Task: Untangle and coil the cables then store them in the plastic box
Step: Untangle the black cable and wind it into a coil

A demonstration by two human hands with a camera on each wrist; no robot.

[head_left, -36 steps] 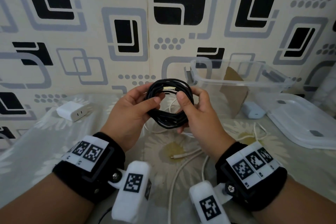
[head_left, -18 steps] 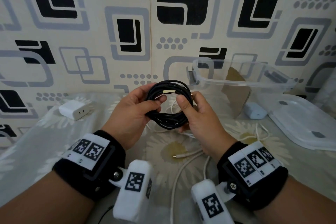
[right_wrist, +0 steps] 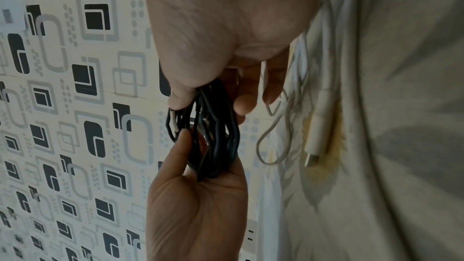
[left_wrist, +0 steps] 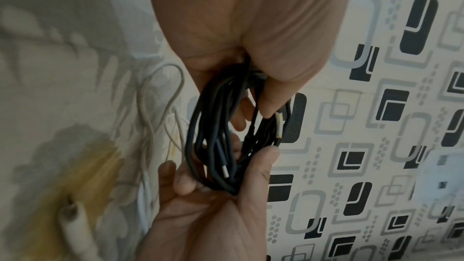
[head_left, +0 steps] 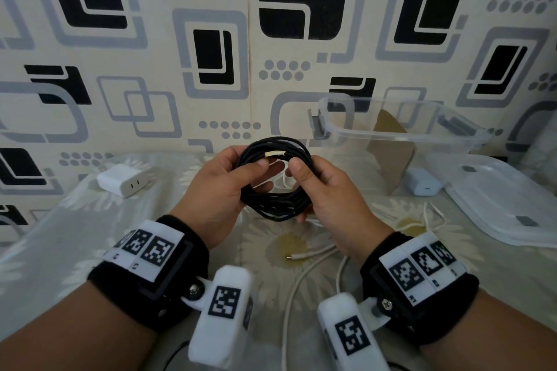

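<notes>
Black cable (head_left: 275,181), wound into a multi-loop coil with a pale band on its upper arc, is being held above the floral cloth (head_left: 90,220), left of the clear plastic box (head_left: 407,135); left hand (head_left: 217,190) is gripping its left side; right hand (head_left: 328,193) is pinching its right side; white cable (head_left: 304,280) is lying beneath.
</notes>
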